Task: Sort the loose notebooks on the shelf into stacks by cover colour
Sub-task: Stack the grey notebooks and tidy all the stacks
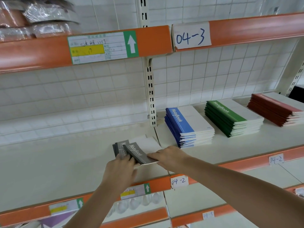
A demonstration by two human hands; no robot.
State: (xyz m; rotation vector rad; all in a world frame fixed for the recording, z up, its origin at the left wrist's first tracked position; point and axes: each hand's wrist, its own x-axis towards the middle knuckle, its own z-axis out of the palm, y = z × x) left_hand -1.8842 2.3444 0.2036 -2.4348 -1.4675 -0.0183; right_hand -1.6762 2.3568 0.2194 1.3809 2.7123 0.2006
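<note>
A few grey-and-white notebooks [136, 152] lie fanned out on the white shelf [65, 162], just left of the upright post. My left hand [120, 170] grips their near left corner, fingers curled over the grey spines. My right hand [167, 156] rests flat on the white cover at the near right edge, fingers straight. Further right stand three tidy stacks: blue notebooks [189, 127], green notebooks [233, 118] and red notebooks [276, 109].
An orange shelf edge [246, 162] with a "04-2" label runs along the front. The shelf above carries plastic-wrapped goods [36, 17] and a "04-3" label [190, 36]. A slotted post [152, 96] divides the two bays. Lower shelves hold packaged items.
</note>
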